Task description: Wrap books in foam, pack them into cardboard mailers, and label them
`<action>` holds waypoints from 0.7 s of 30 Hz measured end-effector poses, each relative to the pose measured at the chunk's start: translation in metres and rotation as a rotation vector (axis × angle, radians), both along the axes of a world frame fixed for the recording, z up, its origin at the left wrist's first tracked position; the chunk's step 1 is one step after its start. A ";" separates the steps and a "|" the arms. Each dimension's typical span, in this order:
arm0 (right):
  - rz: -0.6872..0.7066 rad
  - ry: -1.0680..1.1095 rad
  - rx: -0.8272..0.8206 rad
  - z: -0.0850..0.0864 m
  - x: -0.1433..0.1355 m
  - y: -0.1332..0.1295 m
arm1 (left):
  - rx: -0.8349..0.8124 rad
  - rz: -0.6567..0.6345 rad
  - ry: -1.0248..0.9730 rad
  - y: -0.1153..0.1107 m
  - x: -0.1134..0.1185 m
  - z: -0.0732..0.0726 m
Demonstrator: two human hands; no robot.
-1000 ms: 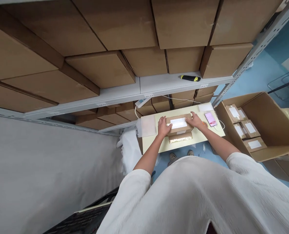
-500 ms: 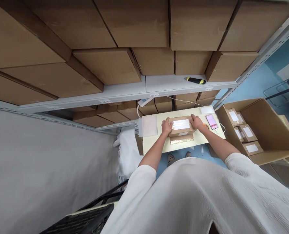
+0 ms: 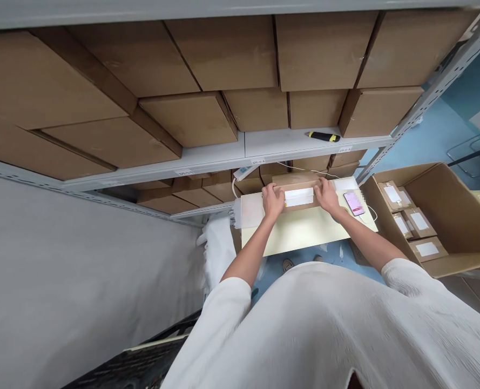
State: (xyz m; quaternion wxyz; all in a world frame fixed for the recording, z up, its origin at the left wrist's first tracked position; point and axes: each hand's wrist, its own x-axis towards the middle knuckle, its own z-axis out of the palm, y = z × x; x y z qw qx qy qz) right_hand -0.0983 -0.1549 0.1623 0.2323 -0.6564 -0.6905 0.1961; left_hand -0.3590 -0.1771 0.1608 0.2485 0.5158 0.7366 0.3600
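Note:
A small brown cardboard box (image 3: 304,204) with white labels is at the back of the pale yellow table (image 3: 300,232). My left hand (image 3: 272,201) grips its left end and my right hand (image 3: 326,195) grips its right end. The box's far side rises behind the labels, with a brown flap or panel showing there. To the right of my right hand lies a phone (image 3: 353,203) with a pink screen and a cable. A white foam sheet (image 3: 251,210) rests on the table's left end.
Metal shelving (image 3: 223,167) packed with brown boxes stands beyond the table, with a black and yellow cutter (image 3: 324,136) on it. At the right, a large open carton (image 3: 462,216) holds several labelled boxes. White wrap (image 3: 219,243) hangs at the left.
Both hands have moved the box away from me, toward the table's back edge, and it appears tipped. The shiny tape-covered flap at its near side no longer shows. The view has shifted slightly.

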 end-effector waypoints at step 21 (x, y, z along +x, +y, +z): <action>-0.036 0.023 -0.450 -0.072 0.024 -0.046 | -0.370 0.017 -0.059 -0.043 -0.002 -0.080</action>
